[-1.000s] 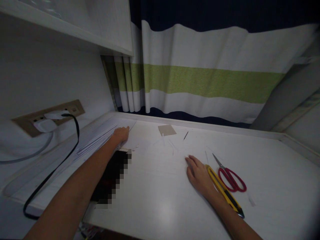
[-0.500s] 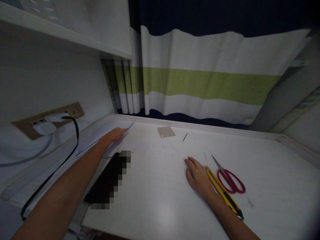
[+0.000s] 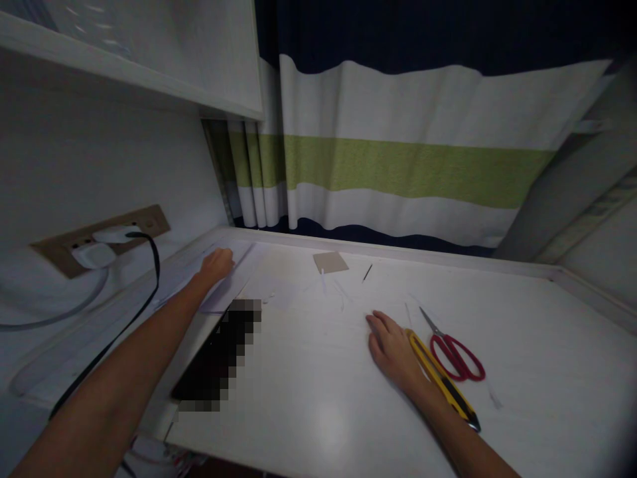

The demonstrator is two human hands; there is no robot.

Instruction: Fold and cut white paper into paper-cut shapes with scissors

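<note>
My left hand (image 3: pixel 217 262) is on the pale sheets of paper (image 3: pixel 241 260) at the back left of the desk. Its fingers are curled, and what is in them, if anything, is hidden. My right hand (image 3: pixel 391 342) lies flat on the desk with loosely stretched fingers and holds nothing. Right alongside it is a yellow utility knife (image 3: pixel 440 377), partly behind the hand and wrist. Beyond the knife lie scissors (image 3: pixel 456 355) with red handles, blades pointing away from me.
A beige square card (image 3: pixel 331 262) and a thin dark stick (image 3: pixel 367 273) lie towards the back of the white desk (image 3: pixel 308 372). Thin white scraps are scattered nearby. A dark, partly blurred flat object (image 3: pixel 213 358) sits at left. A black cable (image 3: pixel 156 265) hangs from the wall socket (image 3: pixel 149 216).
My left hand has drawn back to the left over the paper, and its outstretched finger has curled in. The right hand stays in place on the desk.
</note>
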